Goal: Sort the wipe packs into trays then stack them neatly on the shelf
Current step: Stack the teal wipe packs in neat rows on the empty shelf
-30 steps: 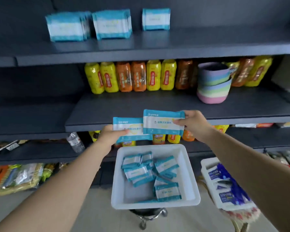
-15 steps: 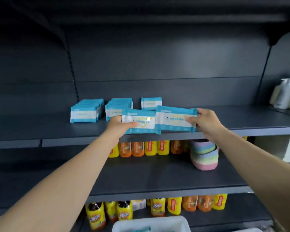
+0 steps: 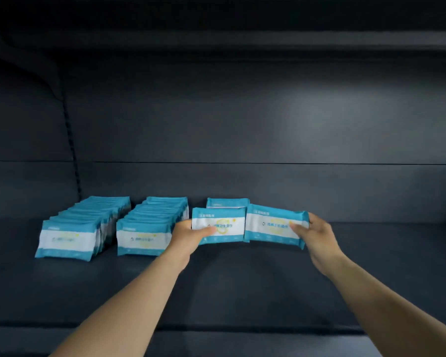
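Note:
Each of my hands holds one teal-and-white wipe pack over the dark shelf (image 3: 242, 279). My left hand (image 3: 188, 234) grips the left end of one wipe pack (image 3: 223, 225), held upright. My right hand (image 3: 317, 234) pinches the right end of a second wipe pack (image 3: 271, 226), tilted slightly down to the right. The two packs touch side by side. Directly behind the left pack stands a single upright pack (image 3: 227, 202) at the back of the shelf. Two rows of several upright packs stand further left, the left row (image 3: 72, 235) and the middle row (image 3: 144, 235).
The shelf's back panel (image 3: 242, 124) rises behind the packs. A slotted upright (image 3: 71, 145) runs down at the left. The shelf's front edge (image 3: 242, 328) crosses the bottom of the view, under my forearms.
The view rose from the tray and lower shelves to this shelf. Both hands lifted their packs up and forward, and now hold them over the shelf in front of the single pack.

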A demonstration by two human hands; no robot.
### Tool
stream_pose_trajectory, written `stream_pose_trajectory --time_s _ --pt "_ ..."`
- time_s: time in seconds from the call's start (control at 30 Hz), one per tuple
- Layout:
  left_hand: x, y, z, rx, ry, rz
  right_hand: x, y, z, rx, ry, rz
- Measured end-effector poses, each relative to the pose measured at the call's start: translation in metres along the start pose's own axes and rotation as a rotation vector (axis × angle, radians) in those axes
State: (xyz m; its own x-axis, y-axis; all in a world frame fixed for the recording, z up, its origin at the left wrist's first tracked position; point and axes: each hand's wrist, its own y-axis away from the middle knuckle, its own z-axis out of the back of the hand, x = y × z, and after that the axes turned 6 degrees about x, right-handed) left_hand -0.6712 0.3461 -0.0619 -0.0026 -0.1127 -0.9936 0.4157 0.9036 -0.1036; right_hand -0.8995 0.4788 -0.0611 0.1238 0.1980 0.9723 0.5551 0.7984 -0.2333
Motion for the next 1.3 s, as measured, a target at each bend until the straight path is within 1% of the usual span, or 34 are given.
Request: stream_pose_trajectory --time_s 0.1,0.2,0.33,0.4,0.53,0.83,0.9,1.0,1.07,1.13,1.3 --pt "0.016 -0.032 -0.009 -0.018 0.011 0.021 -0.029 -0.026 -0.002 -0.005 -0.06 -0.014" --pt "0.03 -0.056 -0.014 0.0 0.019 0.043 -0.048 -0.044 0.002 -0.001 -0.118 -0.028" --pt "0.039 -0.083 -0.016 0.016 -0.004 0.024 -0.054 -0.063 0.009 0.0 -0.204 -0.008" --pt "0.041 -0.095 -0.018 0.019 -0.03 0.009 -0.055 -0.067 0.009 0.027 -0.221 0.0" --pt "0.048 -0.119 -0.023 -0.005 -0.08 -0.041 -0.059 -0.076 0.009 0.061 -0.185 -0.013" --pt "0.052 -0.141 -0.027 -0.121 -0.251 -0.148 -0.063 -0.088 0.01 0.023 -0.13 -0.076" --pt "0.052 -0.14 -0.027 -0.161 -0.298 -0.172 -0.063 -0.088 0.009 0.007 -0.094 -0.071" --pt "0.052 -0.133 -0.026 -0.194 -0.308 -0.212 -0.064 -0.089 0.005 -0.035 0.012 -0.073" --pt "0.049 -0.123 -0.024 -0.205 -0.324 -0.197 -0.063 -0.089 0.003 -0.036 0.088 -0.08" --pt "0.049 -0.116 -0.021 -0.2 -0.327 -0.164 -0.06 -0.087 -0.005 -0.014 0.099 -0.059" --pt "0.052 -0.105 -0.015 -0.104 -0.312 -0.142 -0.053 -0.093 -0.048 0.054 0.086 0.008"
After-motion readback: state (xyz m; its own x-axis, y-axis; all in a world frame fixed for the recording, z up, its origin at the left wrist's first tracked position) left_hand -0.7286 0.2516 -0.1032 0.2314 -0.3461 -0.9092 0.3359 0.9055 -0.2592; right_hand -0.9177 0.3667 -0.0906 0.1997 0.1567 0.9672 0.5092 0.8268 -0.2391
